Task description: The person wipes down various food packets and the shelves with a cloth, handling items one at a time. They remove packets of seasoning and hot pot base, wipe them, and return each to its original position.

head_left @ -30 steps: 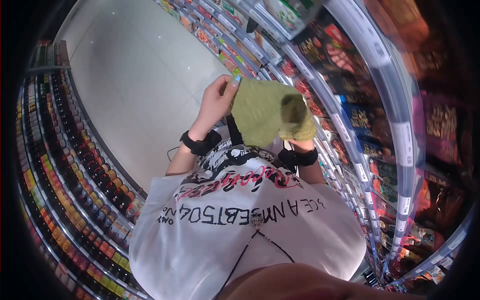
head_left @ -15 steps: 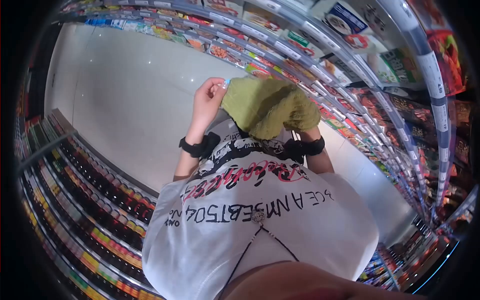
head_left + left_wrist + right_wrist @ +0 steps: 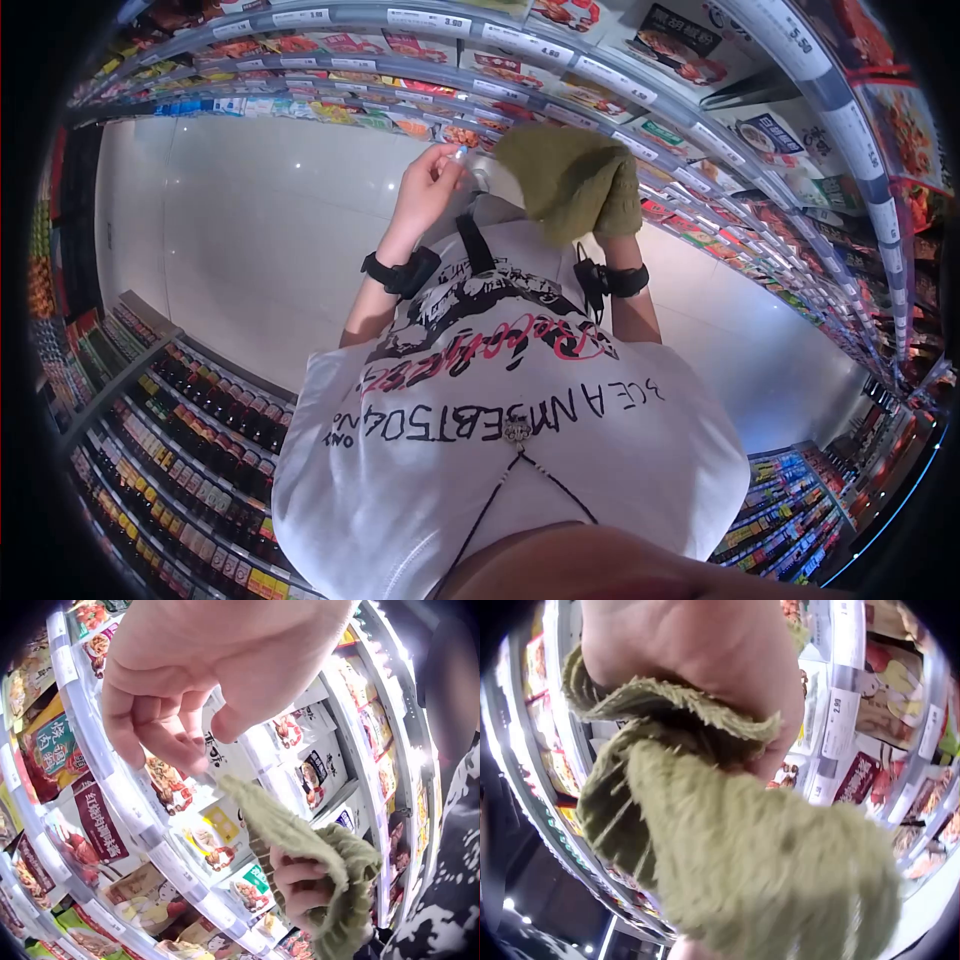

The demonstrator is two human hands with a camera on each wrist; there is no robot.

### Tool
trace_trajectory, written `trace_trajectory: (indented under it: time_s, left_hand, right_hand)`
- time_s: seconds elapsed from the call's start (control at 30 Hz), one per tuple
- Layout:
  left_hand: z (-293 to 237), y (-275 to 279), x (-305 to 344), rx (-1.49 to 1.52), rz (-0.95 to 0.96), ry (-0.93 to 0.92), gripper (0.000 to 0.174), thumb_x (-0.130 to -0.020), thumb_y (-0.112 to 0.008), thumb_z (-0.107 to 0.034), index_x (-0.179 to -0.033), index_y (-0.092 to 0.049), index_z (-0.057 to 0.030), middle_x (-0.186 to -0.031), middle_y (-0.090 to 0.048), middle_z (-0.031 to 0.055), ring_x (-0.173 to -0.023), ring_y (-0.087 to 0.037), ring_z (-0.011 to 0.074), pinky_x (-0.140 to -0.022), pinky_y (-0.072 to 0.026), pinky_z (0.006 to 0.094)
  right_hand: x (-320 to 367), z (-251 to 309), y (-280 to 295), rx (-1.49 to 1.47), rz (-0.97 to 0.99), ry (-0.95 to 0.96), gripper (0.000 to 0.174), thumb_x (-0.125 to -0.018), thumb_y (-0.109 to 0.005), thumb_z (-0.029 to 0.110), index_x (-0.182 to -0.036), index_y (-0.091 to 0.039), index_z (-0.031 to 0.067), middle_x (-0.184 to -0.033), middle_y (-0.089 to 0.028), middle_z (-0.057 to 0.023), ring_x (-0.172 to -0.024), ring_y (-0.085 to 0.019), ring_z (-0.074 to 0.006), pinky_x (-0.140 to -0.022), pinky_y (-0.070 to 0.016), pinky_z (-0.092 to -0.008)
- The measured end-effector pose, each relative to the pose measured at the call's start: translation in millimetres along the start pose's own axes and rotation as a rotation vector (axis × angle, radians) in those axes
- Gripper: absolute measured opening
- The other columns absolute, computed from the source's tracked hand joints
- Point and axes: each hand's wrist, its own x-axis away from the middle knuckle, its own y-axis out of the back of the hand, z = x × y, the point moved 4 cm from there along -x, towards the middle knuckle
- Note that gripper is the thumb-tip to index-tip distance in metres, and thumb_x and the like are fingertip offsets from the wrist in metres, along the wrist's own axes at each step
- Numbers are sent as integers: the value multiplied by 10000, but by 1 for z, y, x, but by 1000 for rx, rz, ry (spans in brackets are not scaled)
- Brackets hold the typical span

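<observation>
A fuzzy green cloth (image 3: pixel 560 180) hangs folded from my right hand (image 3: pixel 697 645), which grips it. In the head view the cloth covers most of that hand. The left wrist view shows right fingers (image 3: pixel 300 889) curled into the folds, with paler ribs along the cloth's side. My left hand (image 3: pixel 432 182) is held up to the left of the cloth, fingers loosely bent and thumb apart from them. A narrow gap separates it from the cloth in the head view. In the left wrist view a cloth corner (image 3: pixel 229 786) points at its fingertips.
Shelves of seasoning packets (image 3: pixel 690 50) with price tags curve along the front and right, close beyond both hands. Behind on the left stand shelves of bottles and jars (image 3: pixel 210 400). Pale tiled floor (image 3: pixel 250 220) lies between.
My left fingers have come away from the cloth's edge. The cloth has shifted right with my right hand, and the view has turned to face the packet shelves.
</observation>
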Motion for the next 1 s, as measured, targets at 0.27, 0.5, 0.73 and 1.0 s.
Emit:
trace_trajectory:
  time_s: [0.27, 0.5, 0.73, 1.0]
  left_hand:
    - [-20, 22, -26, -103, 109, -79, 220, -822, -457, -103, -1014, -506, -5, -689, -581, 20, -611, -519, 65, -575, -399, 200]
    - [-23, 73, -36, -256, 157, -121, 219, -823, -460, -98, -1011, -511, 0, -706, -589, 32, -634, -532, 72, -581, -410, 206]
    - [-16, 134, -30, -150, 166, -29, 226, -860, -423, -110, -1031, -493, 20, -783, -589, 70, -688, -549, 98, -637, -441, 217]
    - [-5, 175, -37, -144, 150, -21, 229, -857, -430, -107, -1034, -499, 19, -796, -594, 76, -672, -547, 93, -628, -434, 207]
  right_hand:
    - [-89, -20, -52, 446, -177, 438, 395, -838, -422, 225, -1200, -357, 80, -1158, -442, -82, -1040, -439, -192, -879, -364, -307]
    - [-144, -69, -150, 1407, -28, 742, 379, -770, -481, 252, -1117, -473, 100, -1078, -495, -110, -998, -472, -246, -814, -391, -338]
    - [-159, -20, -216, 1134, 91, 565, 248, -737, -491, 217, -949, -524, 93, -870, -556, -94, -803, -535, -278, -682, -416, -377]
    - [-171, -49, -242, 1022, -171, 854, 265, -725, -509, 231, -949, -515, 88, -870, -537, -112, -810, -524, -283, -690, -403, -399]
